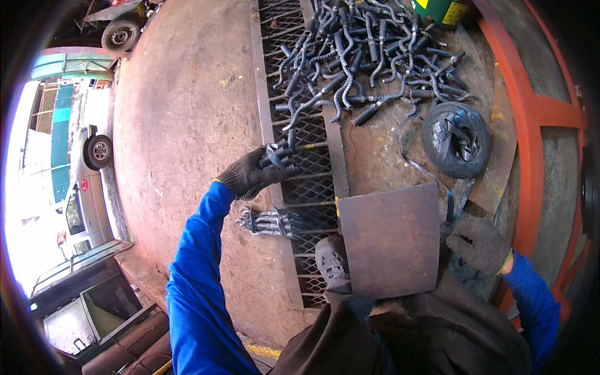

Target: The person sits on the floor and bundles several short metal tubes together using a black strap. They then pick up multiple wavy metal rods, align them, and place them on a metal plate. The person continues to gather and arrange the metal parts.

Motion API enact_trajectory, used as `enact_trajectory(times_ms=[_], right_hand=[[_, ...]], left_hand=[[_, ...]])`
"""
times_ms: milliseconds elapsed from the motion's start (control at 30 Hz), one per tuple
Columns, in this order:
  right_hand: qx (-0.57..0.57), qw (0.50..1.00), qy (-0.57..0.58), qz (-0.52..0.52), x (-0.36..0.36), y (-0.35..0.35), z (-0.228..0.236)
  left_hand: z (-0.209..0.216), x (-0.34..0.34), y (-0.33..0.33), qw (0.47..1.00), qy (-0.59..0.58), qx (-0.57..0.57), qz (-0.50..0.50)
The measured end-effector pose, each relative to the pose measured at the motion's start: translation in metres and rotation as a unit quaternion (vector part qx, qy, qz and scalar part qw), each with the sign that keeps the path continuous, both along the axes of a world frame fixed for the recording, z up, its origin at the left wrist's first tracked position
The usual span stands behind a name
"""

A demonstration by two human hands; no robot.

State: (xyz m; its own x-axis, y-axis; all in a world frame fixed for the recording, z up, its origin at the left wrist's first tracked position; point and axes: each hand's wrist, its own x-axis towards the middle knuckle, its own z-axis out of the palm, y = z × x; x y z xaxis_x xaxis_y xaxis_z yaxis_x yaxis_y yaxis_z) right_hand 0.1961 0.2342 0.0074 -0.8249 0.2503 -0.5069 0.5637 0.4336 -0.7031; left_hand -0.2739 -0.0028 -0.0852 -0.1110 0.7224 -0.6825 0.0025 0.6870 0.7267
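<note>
I have the left hand [245, 174] out by the metal grating [314, 215], its gloved fingers wrapped firmly round a small bundle of dark-sleeved rods [281, 166]. The right hand [480, 244] sits right of the brown plate [390, 240], fingers curled in; I cannot tell whether they grip the black strip [450, 203] that trails near them from the roll [455, 139]. Ahead lies a loose pile of bent rods [369, 62]. Another bundle [267, 222] rests across the grating's left edge, just nearer me than the left hand.

I judge the step in hand to be bundling rods, 1 bunch at a time. If the held bunch is tied, the next move calls for laying it beside its neighbour; if not, I want it over the plate, strip drawn tight.
</note>
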Motion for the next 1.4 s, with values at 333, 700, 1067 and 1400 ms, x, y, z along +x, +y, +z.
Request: enact_trajectory(times_ms=[333, 700, 1067, 1400], right_hand=[[-0.010, 1.000, -0.009, -0.007, 0.003, -0.001, 0.002], [0.005, 1.000, 0.003, -0.008, 0.010, -0.006, -0.003], [0.017, 1.000, 0.016, 0.005, -0.005, -0.005, 0.000], [0.024, 1.000, 0.001, -0.006, -0.011, -0.006, 0.005]], left_hand=[[-0.010, 0.004, -0.015, 0.945, 0.221, -0.061, -0.232], [-0.013, 0.040, -0.041, 0.950, 0.298, -0.069, -0.064], [-0.017, 0.110, -0.027, 0.833, 0.549, -0.039, -0.045], [-0.038, 0.132, -0.013, 0.804, 0.587, -0.025, 0.088]])
